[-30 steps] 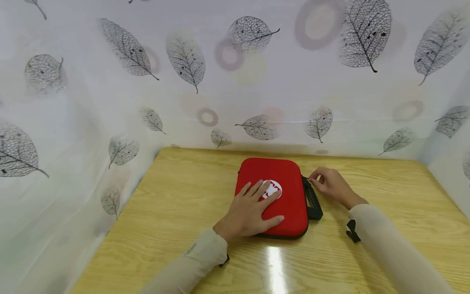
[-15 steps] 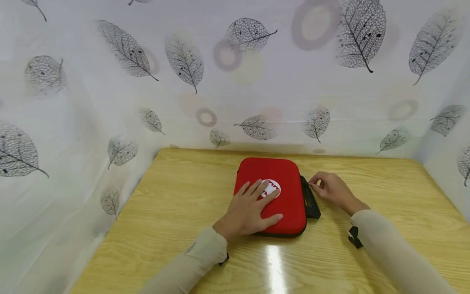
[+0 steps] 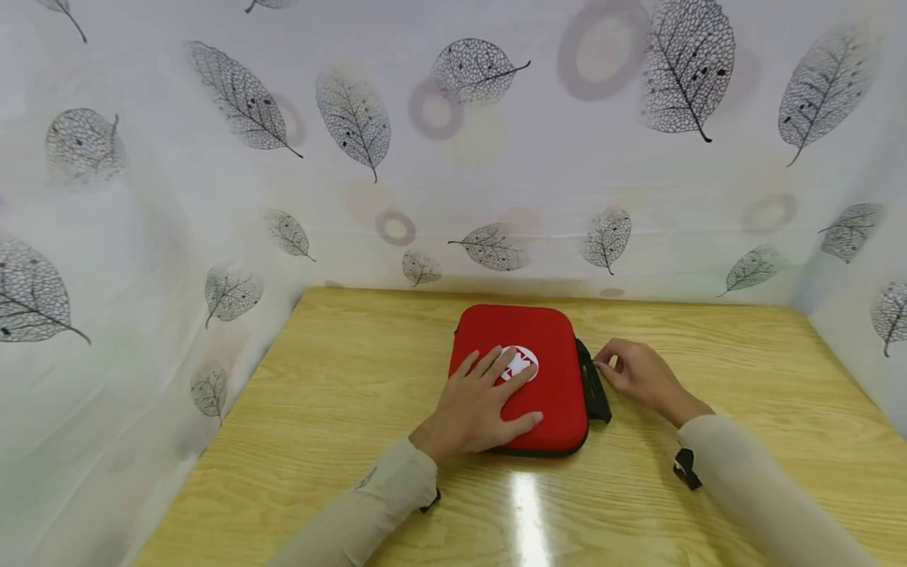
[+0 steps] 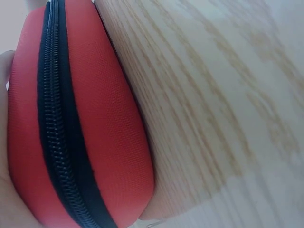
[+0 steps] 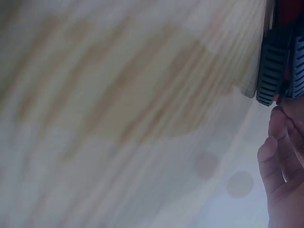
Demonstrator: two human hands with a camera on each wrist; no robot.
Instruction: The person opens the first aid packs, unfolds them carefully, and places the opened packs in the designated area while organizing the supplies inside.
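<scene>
A red zippered case [image 3: 513, 331] with a white round emblem lies flat on the wooden table. My left hand [image 3: 478, 405] rests spread on its lid, the fingertips over the emblem. The left wrist view shows the closed black zipper [image 4: 57, 128] along the case's side. Beside the black handle [image 3: 594, 386], on the right side, my right hand [image 3: 641, 378] pinches a small dark zipper pull between thumb and forefinger. That pull is mostly hidden by the fingertips. In the right wrist view two ribbed handle halves [image 5: 273, 66] stand slightly apart just above the fingers.
The wooden table [image 3: 340, 370] extends around the case on all sides. A pale curtain [image 3: 425, 181] with leaf prints hangs behind the table and along its sides. Light reflects off the tabletop near the front.
My right hand has moved slightly nearer to me along the case's handle side, still pinching. The handle has tilted closer to the case. My left hand stays on the lid.
</scene>
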